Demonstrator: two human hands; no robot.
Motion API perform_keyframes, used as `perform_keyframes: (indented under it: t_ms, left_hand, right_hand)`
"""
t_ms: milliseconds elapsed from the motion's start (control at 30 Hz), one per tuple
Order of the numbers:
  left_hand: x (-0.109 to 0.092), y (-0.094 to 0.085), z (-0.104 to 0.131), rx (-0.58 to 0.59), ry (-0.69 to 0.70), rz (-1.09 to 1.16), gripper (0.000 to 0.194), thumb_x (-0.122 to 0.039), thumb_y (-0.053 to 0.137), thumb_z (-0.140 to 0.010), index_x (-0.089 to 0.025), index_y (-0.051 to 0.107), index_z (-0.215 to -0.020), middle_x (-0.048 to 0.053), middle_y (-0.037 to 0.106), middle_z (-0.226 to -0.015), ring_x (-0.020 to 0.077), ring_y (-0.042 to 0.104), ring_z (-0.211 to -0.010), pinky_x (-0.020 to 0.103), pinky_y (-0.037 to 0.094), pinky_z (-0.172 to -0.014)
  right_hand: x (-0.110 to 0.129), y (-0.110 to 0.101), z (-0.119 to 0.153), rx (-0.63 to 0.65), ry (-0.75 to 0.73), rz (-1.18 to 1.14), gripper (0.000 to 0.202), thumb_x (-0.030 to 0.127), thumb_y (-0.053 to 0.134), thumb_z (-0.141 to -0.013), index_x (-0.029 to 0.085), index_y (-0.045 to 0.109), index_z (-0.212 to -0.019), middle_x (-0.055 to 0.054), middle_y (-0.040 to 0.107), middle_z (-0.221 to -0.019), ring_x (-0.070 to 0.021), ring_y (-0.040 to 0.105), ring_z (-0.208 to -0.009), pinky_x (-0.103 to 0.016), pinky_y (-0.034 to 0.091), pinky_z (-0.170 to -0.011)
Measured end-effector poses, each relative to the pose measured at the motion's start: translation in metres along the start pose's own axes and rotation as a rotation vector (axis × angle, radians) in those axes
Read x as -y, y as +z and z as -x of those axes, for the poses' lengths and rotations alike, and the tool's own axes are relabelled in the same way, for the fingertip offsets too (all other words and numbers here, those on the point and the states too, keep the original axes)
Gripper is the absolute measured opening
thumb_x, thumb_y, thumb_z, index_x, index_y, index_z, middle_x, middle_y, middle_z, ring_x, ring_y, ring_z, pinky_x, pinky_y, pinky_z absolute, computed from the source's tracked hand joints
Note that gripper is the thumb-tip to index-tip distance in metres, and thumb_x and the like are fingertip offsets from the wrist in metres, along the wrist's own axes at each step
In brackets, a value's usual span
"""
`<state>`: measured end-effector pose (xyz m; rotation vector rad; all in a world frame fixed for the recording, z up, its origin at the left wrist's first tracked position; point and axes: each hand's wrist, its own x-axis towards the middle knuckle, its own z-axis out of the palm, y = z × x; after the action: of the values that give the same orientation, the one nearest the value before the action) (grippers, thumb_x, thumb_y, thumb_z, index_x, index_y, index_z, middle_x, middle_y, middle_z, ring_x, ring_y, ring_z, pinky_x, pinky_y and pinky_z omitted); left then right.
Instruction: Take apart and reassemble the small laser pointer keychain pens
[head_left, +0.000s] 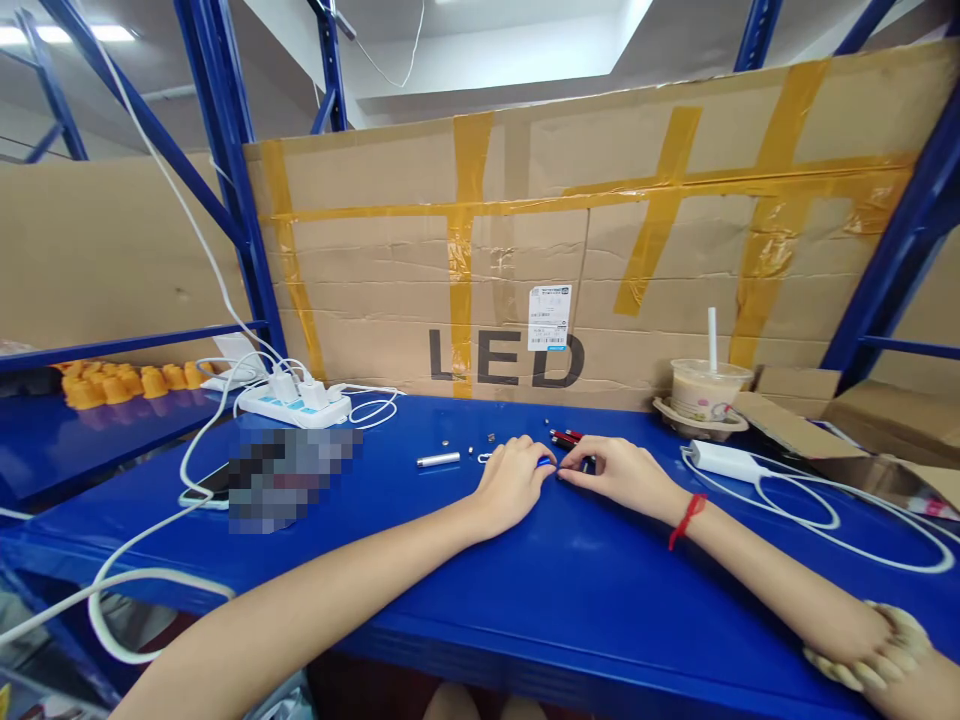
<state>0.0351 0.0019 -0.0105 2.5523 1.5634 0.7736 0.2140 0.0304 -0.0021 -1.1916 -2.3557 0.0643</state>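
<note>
Worktop (465, 590), between front and back edges: left hand (512, 485) pinches a small blue piece (544, 462); right hand (616, 470) alongside, grip hard to tell; silver tube (439, 460) lies leftward.

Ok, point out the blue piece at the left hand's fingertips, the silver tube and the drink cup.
Blue piece (545, 461): head view, on its visible part.
Silver tube (438, 460): head view, middle of its barrel.
Drink cup (703, 390): head view, front of its side.
</note>
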Motion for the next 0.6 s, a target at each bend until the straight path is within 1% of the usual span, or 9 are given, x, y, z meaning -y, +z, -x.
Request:
perform_keyframes:
  t_ms: [200, 300, 400, 467, 500, 533, 567, 600]
  left_hand:
    - [0.0, 0.0, 0.0, 0.025, -0.001, -0.028, 0.024, -0.031, 0.039, -0.087, -0.022, 0.058, -0.098, 0.005, 0.054, -0.098, 0.0186, 0.049, -0.096, 0.032, 0.038, -0.084]
    - [0.002, 0.001, -0.001, 0.026, 0.011, -0.028, 0.025, -0.03, 0.039, -0.087, -0.022, 0.06, -0.099, 0.005, 0.056, -0.097, 0.0189, 0.049, -0.095, 0.032, 0.038, -0.084]
    - [0.003, 0.002, -0.001, 0.02, 0.026, -0.017, 0.025, -0.028, 0.04, -0.087, -0.022, 0.061, -0.098, 0.004, 0.058, -0.095, 0.019, 0.05, -0.094, 0.032, 0.037, -0.085]
    - [0.004, 0.002, -0.002, 0.033, 0.026, -0.011, 0.025, -0.029, 0.041, -0.087, -0.022, 0.062, -0.097, 0.004, 0.06, -0.094, 0.0193, 0.05, -0.092, 0.032, 0.038, -0.083]
    - [0.004, 0.003, -0.002, 0.036, 0.026, -0.009, 0.024, -0.029, 0.042, -0.086, -0.022, 0.063, -0.097, 0.004, 0.06, -0.093, 0.0195, 0.05, -0.091, 0.033, 0.038, -0.082]
    - [0.004, 0.003, -0.002, 0.035, 0.041, -0.003, 0.024, -0.029, 0.042, -0.086, -0.022, 0.063, -0.096, 0.003, 0.06, -0.093, 0.0194, 0.05, -0.092, 0.032, 0.038, -0.082]
    - [0.004, 0.003, -0.003, 0.036, 0.053, 0.001, 0.024, -0.029, 0.043, -0.086, -0.022, 0.063, -0.096, 0.003, 0.06, -0.094, 0.0195, 0.05, -0.093, 0.032, 0.038, -0.082]
    - [0.004, 0.003, -0.003, 0.036, 0.059, 0.002, 0.023, -0.029, 0.043, -0.086, -0.022, 0.063, -0.096, 0.003, 0.06, -0.094, 0.0196, 0.05, -0.093, 0.032, 0.037, -0.083]
  right_hand:
    - [-0.003, 0.004, -0.001, 0.016, -0.035, 0.004, 0.02, 0.042, 0.052, -0.076, 0.029, 0.066, -0.082, 0.002, 0.066, -0.081, -0.0112, 0.057, -0.055, -0.021, 0.036, -0.044]
    - [-0.004, -0.002, -0.003, -0.038, 0.0, 0.06, 0.023, 0.045, 0.051, -0.076, 0.03, 0.066, -0.084, 0.002, 0.067, -0.081, -0.0117, 0.058, -0.056, -0.021, 0.036, -0.045]
    - [-0.01, -0.022, -0.005, -0.208, 0.115, 0.152, 0.024, 0.044, 0.049, -0.078, 0.028, 0.066, -0.083, 0.001, 0.067, -0.082, -0.0125, 0.059, -0.059, -0.023, 0.038, -0.048]
    - [-0.021, -0.041, -0.005, -0.365, 0.222, 0.237, 0.023, 0.04, 0.049, -0.077, 0.025, 0.067, -0.083, -0.001, 0.067, -0.082, -0.015, 0.06, -0.064, -0.024, 0.039, -0.051]
    - [-0.029, -0.05, -0.004, -0.407, 0.29, 0.264, 0.023, 0.037, 0.05, -0.076, 0.025, 0.067, -0.084, -0.001, 0.067, -0.081, -0.0168, 0.061, -0.068, -0.025, 0.039, -0.052]
    - [-0.038, -0.058, -0.003, -0.412, 0.357, 0.277, 0.022, 0.036, 0.05, -0.076, 0.025, 0.067, -0.085, -0.001, 0.068, -0.078, -0.0182, 0.062, -0.071, -0.026, 0.04, -0.053]
    - [-0.05, -0.064, -0.001, -0.384, 0.418, 0.283, 0.023, 0.037, 0.053, -0.074, 0.025, 0.067, -0.085, -0.001, 0.068, -0.076, -0.0195, 0.062, -0.072, -0.026, 0.041, -0.053]
    - [-0.063, -0.068, 0.001, -0.327, 0.442, 0.282, 0.023, 0.038, 0.055, -0.072, 0.024, 0.068, -0.085, -0.002, 0.068, -0.075, -0.0201, 0.062, -0.073, -0.027, 0.042, -0.054]
